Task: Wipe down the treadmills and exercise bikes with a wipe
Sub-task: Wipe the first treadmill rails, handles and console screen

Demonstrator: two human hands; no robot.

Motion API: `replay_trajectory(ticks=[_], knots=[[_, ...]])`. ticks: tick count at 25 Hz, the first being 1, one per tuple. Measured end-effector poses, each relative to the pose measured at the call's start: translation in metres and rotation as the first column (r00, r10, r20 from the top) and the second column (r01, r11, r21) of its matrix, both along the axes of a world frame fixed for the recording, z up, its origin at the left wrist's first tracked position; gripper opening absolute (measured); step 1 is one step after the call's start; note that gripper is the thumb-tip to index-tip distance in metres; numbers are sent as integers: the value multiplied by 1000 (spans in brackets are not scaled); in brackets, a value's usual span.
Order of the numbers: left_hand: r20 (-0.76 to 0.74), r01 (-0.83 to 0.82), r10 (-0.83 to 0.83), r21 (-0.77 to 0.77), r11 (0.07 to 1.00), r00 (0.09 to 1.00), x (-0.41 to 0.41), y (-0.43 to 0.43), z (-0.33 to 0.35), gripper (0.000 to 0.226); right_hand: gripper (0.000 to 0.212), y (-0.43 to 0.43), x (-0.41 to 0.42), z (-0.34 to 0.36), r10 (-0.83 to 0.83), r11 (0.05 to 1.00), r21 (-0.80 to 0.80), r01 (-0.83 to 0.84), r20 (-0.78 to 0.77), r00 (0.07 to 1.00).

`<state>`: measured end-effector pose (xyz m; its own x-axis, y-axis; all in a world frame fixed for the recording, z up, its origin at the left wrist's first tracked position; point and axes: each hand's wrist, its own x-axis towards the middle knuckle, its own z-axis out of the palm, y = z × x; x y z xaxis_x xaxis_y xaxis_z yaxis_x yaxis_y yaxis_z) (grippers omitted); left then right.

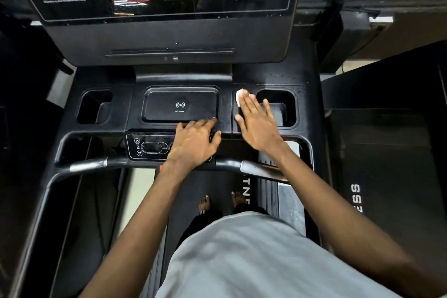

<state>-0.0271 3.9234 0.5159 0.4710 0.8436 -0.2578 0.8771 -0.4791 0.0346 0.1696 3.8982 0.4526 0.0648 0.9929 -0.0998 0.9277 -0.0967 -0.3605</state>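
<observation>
Wipe (240, 97) looks soft and light, lies on the treadmill (183, 38) beside the cup holder (284, 104) under the flat, open right hand (257, 123), best pressed from on top; the left hand (196, 141) rests open, holding nothing.

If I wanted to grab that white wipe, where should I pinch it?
Probably the corner of the wipe that pokes out beyond the fingertips of the right hand, pinched from the far left. The rest lies flat under the straight fingers, so only that edge is free.
</observation>
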Motion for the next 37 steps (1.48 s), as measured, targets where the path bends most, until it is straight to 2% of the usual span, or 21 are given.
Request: replay_trajectory(ticks=[3, 6, 9, 12, 18, 24, 29, 32, 37], knots=[[-17, -22, 23, 41, 999, 1000, 8, -3, -2, 54, 62, -47, -7, -3, 47, 999, -17, -47, 25, 999], [-34, -7, 7, 0, 1000, 999, 19, 1, -3, 54, 62, -61, -7, -3, -32, 998, -48, 32, 9, 999], [3, 72, -72, -6, 997, 997, 36, 4, -5, 53, 61, -67, 1, -2, -77, 995, -66, 74, -46, 996], [0, 147, -147, -19, 989, 989, 50, 6, -10, 57, 59, -77, 12, -3, -44, 998, -43, 45, 18, 999], [-33, 326, -328, -56, 944, 944, 76, 12, -22, 63, 60, -117, 47, -7, -309, 946, -83, 312, 48, 950], [6, 332, -332, -83, 940, 943, 76, 15, -23, 68, 67, -84, 73, -12, -494, 865, -127, 486, -40, 869], [-20, 266, -271, -126, 956, 962, 85, 20, -20, 87, 70, -108, 56, -7, -414, 902, -160, 401, -55, 909], [-34, 258, -268, -177, 950, 963, 91, 29, -16, 100, 70, -87, 68, -8, -468, 877, -159, 454, -73, 880], [37, 293, -292, -193, 936, 956, 86, 33, -19, 101, 70, -68, 77, -7, -515, 851, -176, 495, -94, 852]])
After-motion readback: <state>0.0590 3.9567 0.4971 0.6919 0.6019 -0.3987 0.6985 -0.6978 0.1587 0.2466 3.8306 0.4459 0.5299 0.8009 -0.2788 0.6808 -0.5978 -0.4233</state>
